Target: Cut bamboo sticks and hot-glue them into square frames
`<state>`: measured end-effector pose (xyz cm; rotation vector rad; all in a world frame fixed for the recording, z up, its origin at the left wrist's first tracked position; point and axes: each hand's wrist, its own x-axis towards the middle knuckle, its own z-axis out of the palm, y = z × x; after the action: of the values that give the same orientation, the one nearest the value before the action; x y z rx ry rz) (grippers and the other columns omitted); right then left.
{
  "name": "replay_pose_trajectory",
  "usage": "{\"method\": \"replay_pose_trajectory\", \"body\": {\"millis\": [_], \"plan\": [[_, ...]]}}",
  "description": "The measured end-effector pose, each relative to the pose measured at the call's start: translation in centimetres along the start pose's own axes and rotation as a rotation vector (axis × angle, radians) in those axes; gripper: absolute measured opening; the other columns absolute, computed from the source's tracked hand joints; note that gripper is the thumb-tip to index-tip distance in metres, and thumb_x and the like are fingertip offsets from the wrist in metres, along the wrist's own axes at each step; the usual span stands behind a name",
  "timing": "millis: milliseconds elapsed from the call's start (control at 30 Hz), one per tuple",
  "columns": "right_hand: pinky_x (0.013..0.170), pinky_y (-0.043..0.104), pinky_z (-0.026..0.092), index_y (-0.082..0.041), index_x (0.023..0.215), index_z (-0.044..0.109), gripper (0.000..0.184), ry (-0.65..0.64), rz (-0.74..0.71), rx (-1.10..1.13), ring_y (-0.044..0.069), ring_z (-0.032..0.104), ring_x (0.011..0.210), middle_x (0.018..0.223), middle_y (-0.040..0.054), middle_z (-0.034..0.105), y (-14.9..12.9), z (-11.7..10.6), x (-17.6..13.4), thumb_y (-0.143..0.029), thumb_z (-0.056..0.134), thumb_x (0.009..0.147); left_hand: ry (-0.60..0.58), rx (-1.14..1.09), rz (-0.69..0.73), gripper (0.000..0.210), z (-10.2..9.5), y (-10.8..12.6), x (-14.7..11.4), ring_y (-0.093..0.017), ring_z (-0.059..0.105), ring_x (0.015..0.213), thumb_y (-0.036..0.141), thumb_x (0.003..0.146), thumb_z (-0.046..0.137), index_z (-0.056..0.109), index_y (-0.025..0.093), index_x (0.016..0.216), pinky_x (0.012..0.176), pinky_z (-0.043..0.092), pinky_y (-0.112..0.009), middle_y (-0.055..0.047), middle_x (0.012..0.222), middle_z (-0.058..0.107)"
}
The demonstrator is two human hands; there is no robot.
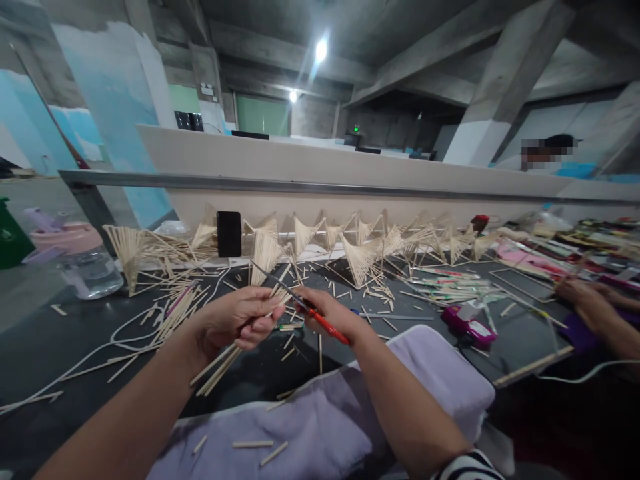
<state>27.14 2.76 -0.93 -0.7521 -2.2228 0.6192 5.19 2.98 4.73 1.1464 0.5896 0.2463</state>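
My left hand point(246, 316) is closed around a small bundle of thin wooden sticks point(220, 369). The sticks slant from lower left up past my fingertips. In my right hand point(327, 313) is a pair of red-handled scissors point(327, 325), seen nearly edge-on. Their dark, narrow blade points up and left, crossing the upper ends of the sticks just beyond my left fingers. Whether the blades are closed on a stick I cannot tell. Part of the handle is hidden by my right fingers. A lilac cloth point(300, 433) with several short stick pieces lies below my hands.
Several twisted stick models point(361, 259) line the back of the dark table point(165, 393). A black phone point(229, 233) stands among them. At left are a water bottle point(87, 263) and a white cable point(120, 333); at right, a purple device point(467, 327) and another person's hands point(585, 293).
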Motion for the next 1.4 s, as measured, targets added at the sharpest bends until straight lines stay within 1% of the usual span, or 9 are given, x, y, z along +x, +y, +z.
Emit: {"method": "replay_pose_trajectory", "body": {"millis": [100, 267, 433, 600, 800, 967, 1100, 1233, 1400], "plan": [[0.072, 0.024, 0.041, -0.018, 0.099, 0.056, 0.046, 0.019, 0.013, -0.014, 0.015, 0.051, 0.080, 0.084, 0.0004, 0.056, 0.3, 0.3, 0.0, -0.004, 0.045, 0.057, 0.001, -0.010, 0.002, 0.019, 0.0, 0.0, 0.1, -0.002, 0.019, 0.034, 0.033, 0.082, 0.052, 0.045, 0.017, 0.075, 0.029, 0.019, -0.011, 0.008, 0.046, 0.032], [0.067, 0.021, 0.039, -0.017, 0.109, 0.053, 0.056, 0.055, 0.053, -0.040, 0.012, 0.049, 0.072, 0.085, -0.0008, 0.056, 0.4, 0.6, 0.0, -0.004, 0.045, 0.055, 0.030, 0.008, 0.020, 0.021, 0.3, 0.2, -0.1, -0.002, 0.019, 0.034, 0.034, 0.082, 0.054, 0.044, 0.017, 0.074, 0.029, 0.019, -0.011, 0.008, 0.046, 0.032], [0.079, 0.024, 0.040, -0.019, 0.115, 0.050, 0.059, 0.006, 0.030, -0.083, 0.015, 0.053, 0.088, 0.100, 0.0018, 0.057, 0.1, -0.1, 0.0, -0.002, 0.044, 0.059, 0.067, 0.053, 0.039, 0.022, 0.2, 0.1, -0.2, -0.002, 0.021, 0.036, 0.035, 0.082, 0.054, 0.045, 0.017, 0.074, 0.030, 0.019, -0.011, 0.008, 0.049, 0.032], [0.096, 0.034, 0.033, -0.020, 0.125, 0.041, 0.059, -0.028, 0.010, -0.104, 0.018, 0.044, 0.114, 0.125, 0.0080, 0.047, 0.8, -0.9, -0.4, -0.006, 0.047, 0.069, 0.092, 0.094, 0.063, 0.022, 0.5, 0.2, -0.2, -0.002, 0.022, 0.037, 0.035, 0.081, 0.055, 0.045, 0.016, 0.073, 0.032, 0.018, -0.012, 0.007, 0.050, 0.033], [0.098, 0.036, 0.031, -0.023, 0.127, 0.040, 0.061, 0.003, 0.041, -0.112, 0.017, 0.043, 0.117, 0.130, 0.0077, 0.045, 1.5, -1.3, -0.5, -0.004, 0.044, 0.070, 0.224, 0.201, 0.074, 0.025, 1.1, 0.2, 0.2, -0.003, 0.025, 0.036, 0.038, 0.078, 0.056, 0.047, 0.016, 0.072, 0.032, 0.019, -0.014, 0.006, 0.050, 0.038], [0.094, 0.032, 0.035, -0.022, 0.123, 0.046, 0.062, 0.030, 0.059, -0.106, 0.017, 0.049, 0.109, 0.121, 0.0054, 0.053, 1.2, -1.3, -0.3, -0.001, 0.043, 0.065, 0.407, 0.456, 0.120, 0.027, 0.3, -0.3, 1.0, -0.005, 0.029, 0.033, 0.043, 0.075, 0.054, 0.050, 0.017, 0.071, 0.032, 0.023, -0.017, 0.006, 0.046, 0.040], [0.089, 0.029, 0.038, -0.022, 0.120, 0.049, 0.063, 0.027, 0.090, -0.069, 0.016, 0.052, 0.101, 0.114, 0.0035, 0.056, 1.2, -1.4, -0.3, -0.001, 0.042, 0.061, 0.517, 0.758, 0.277, 0.026, -0.6, -0.4, 1.4, -0.009, 0.036, 0.038, 0.037, 0.078, 0.049, 0.052, 0.017, 0.061, 0.039, 0.028, -0.020, 0.004, 0.045, 0.043], [0.077, 0.024, 0.041, -0.020, 0.111, 0.055, 0.057, 0.004, 0.128, -0.026, 0.014, 0.054, 0.085, 0.097, 0.0010, 0.059, 1.1, -1.3, -0.3, -0.002, 0.041, 0.058, 0.538, 1.027, 0.441, 0.026, -1.1, -0.2, 1.8, -0.013, 0.042, 0.051, 0.025, 0.076, 0.050, 0.048, 0.019, 0.050, 0.054, 0.034, -0.022, 0.001, 0.051, 0.047], [0.059, 0.018, 0.039, -0.019, 0.092, 0.057, 0.046, -0.055, 0.194, 0.070, 0.010, 0.047, 0.065, 0.073, -0.0040, 0.052, 1.3, -1.2, -0.3, -0.001, 0.039, 0.054, 0.554, 1.168, 0.489, 0.023, -2.1, -0.3, 2.2, -0.016, 0.047, 0.063, 0.022, 0.076, 0.049, 0.050, 0.019, 0.053, 0.066, 0.035, -0.024, -0.002, 0.062, 0.051]]}}
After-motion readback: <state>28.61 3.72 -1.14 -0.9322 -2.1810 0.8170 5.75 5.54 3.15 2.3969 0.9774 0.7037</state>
